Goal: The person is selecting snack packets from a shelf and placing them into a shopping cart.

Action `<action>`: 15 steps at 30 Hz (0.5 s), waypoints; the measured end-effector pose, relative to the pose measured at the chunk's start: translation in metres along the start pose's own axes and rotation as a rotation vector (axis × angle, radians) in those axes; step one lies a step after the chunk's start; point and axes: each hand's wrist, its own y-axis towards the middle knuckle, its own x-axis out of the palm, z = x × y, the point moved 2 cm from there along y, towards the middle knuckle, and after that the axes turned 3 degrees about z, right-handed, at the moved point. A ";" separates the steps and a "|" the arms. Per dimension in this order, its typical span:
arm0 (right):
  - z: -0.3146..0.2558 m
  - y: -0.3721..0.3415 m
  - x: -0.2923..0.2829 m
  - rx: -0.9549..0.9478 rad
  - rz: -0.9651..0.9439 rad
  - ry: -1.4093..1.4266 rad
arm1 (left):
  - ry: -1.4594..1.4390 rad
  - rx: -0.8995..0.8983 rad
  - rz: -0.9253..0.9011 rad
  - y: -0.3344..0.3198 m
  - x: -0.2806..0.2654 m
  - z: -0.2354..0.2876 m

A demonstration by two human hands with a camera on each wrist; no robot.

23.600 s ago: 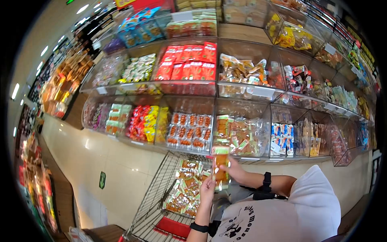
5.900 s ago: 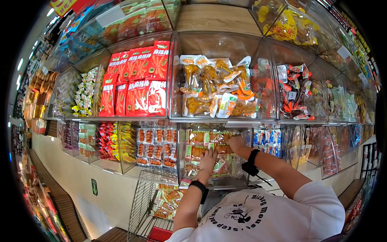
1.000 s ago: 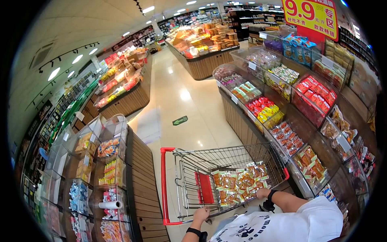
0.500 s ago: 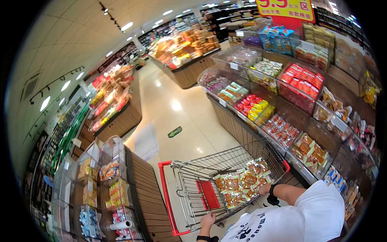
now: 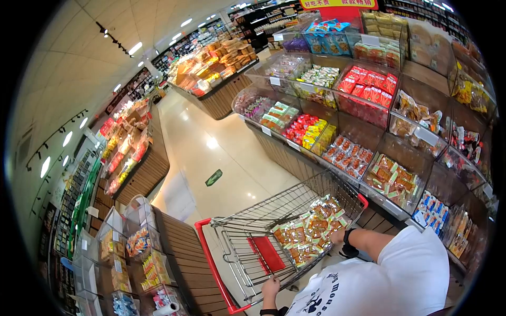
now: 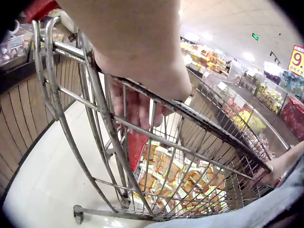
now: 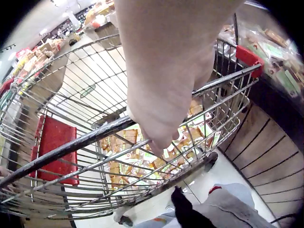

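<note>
A metal shopping cart with a red handle point(image 5: 211, 258) stands beside the bins, its near rim point(image 7: 71, 145) running under both hands. My left hand point(image 5: 271, 287) grips this rim close to the handle end. In the left wrist view its fingers point(image 6: 133, 102) bend down over the rail inside the basket. Further along, my right hand point(image 5: 338, 235) holds the same rim near the front, fingers curled over it. Below the hands, many clear packets point(image 5: 308, 231) of brown food with green-and-white labels lie heaped in the basket. A red flap point(image 5: 266, 253) hangs at its handle end.
Tiered clear bins point(image 5: 284, 145) of packaged snacks rise along the right, close to the cart's front. One bin point(image 5: 392, 179) holds similar brown packets. A wood-sided stand point(image 5: 182, 258) borders the handle side. A tiled aisle point(image 5: 211, 168) with a green floor marker point(image 5: 213, 178) leads away.
Earlier both hands held a packet, then reached into the bin of brown packets. Over the last second they stay on the cart rim while the head view turns rightward.
</note>
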 end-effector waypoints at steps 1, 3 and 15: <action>-0.001 -0.002 -0.001 -0.016 0.081 0.028 | -0.026 0.003 -0.014 0.000 0.000 0.000; -0.002 -0.002 0.000 -0.018 0.053 0.044 | -0.008 -0.011 -0.012 -0.007 -0.007 0.006; -0.003 -0.015 -0.004 -0.050 0.217 0.049 | -0.038 0.019 -0.070 -0.002 -0.004 0.004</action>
